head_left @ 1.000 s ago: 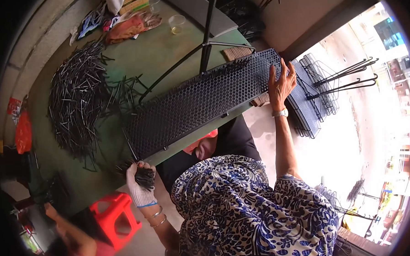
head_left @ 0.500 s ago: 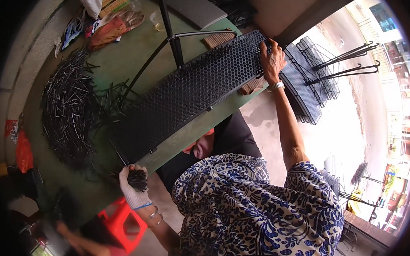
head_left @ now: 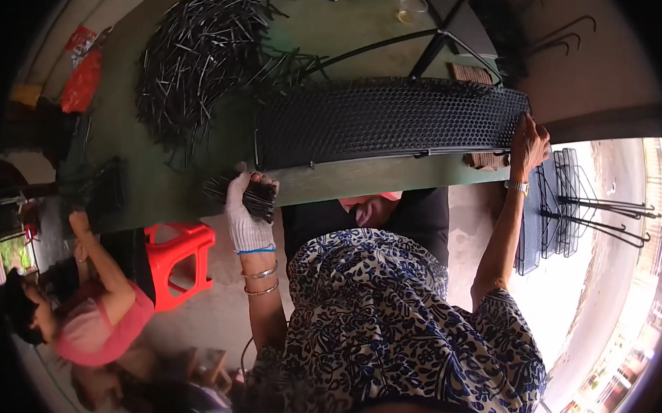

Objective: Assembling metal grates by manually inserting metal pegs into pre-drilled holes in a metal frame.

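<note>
A long black panel [head_left: 394,117] with a honeycomb of holes lies across the table before me. My right hand [head_left: 529,150], bare and wearing a watch, grips its right end. My left hand [head_left: 250,221], in a white knitted glove, is closed around a bundle of thin black strips [head_left: 259,198] just off the panel's near left corner. One strip [head_left: 256,146] stands up along the panel's left end. Beyond my left hand lies a large heap of similar black strips [head_left: 204,61].
The green table [head_left: 332,188] carries a black metal frame [head_left: 430,52], a plastic cup [head_left: 413,9] and cardboard pieces [head_left: 486,161]. Wire racks with hooks [head_left: 560,202] stand at the right. A red stool [head_left: 181,263] and a seated co-worker [head_left: 101,311] are at the left.
The whole view has swung, so the panel now looks more level and a co-worker shows at the lower left. My left hand keeps the bundle; my right hand stays on the panel's end.
</note>
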Motion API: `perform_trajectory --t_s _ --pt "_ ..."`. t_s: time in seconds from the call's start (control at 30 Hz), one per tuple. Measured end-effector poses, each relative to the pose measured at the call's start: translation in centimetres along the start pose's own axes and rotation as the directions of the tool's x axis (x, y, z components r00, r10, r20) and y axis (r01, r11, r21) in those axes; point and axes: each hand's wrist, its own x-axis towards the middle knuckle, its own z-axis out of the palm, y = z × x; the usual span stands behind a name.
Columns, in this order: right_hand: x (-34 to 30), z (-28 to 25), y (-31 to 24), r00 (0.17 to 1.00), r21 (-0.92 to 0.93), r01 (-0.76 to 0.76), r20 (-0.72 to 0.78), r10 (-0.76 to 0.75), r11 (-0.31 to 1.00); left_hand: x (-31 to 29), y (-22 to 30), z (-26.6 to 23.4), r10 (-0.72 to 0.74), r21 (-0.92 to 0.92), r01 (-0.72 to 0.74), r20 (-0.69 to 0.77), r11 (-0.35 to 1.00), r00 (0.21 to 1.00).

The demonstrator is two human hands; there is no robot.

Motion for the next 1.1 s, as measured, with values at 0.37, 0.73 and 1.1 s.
perform_trajectory --t_s 0.37,0.73,1.1 --pt "-7.8 -16.9 -23.1 0.311 0.795 -0.591 0.381 -0.871 0.138 -3.4 -3.9 7.2 -0.223 0.115 0.192 0.424 0.975 0.878" --pt "-8.1 -16.9 -25.5 0.140 0.663 -0.723 0.413 -0.900 0.192 -3.7 -3.3 6.8 -0.329 0.251 0.261 0.287 0.932 0.900" --pt "-8.5 -17.5 -28.4 0.142 0.791 -0.548 0.410 -0.901 0.274 -2.5 -3.2 5.9 0.012 0.233 -0.047 0.151 0.971 0.988"
